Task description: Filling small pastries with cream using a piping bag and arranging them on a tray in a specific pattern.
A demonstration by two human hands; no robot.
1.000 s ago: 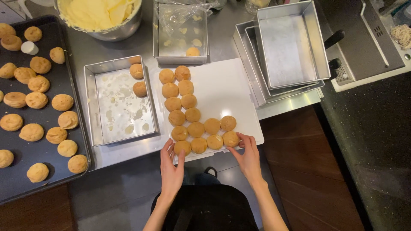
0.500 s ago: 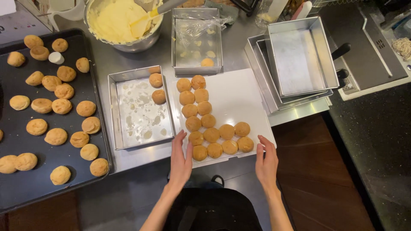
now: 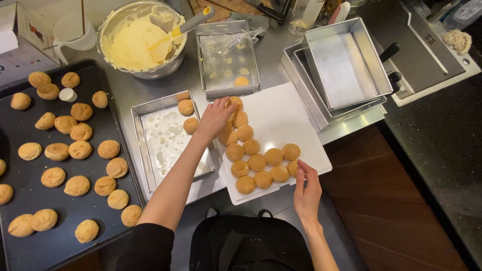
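Observation:
Several round golden pastry puffs [image 3: 257,162] lie in an L-shaped cluster on a white board [image 3: 281,120]. My left hand [image 3: 215,117] reaches over the top of that cluster, fingers spread on the upper puffs, next to a square metal pan [image 3: 150,145] with three puffs at its far corner. My right hand [image 3: 307,188] rests at the board's near right edge, fingertips against the outermost puff. Neither hand has lifted anything.
A dark baking tray [image 3: 20,241] on the left carries several puffs. A steel bowl of yellow cream [image 3: 135,42] with a spatula stands at the back. Another square pan [image 3: 228,60] holds crumpled film. Stacked empty pans [image 3: 341,65] sit right, beside a sink [image 3: 427,45].
My left hand has moved from the board's near edge up to the far end of the puff column. The right hand stayed near the lower right corner. The camera view shifted.

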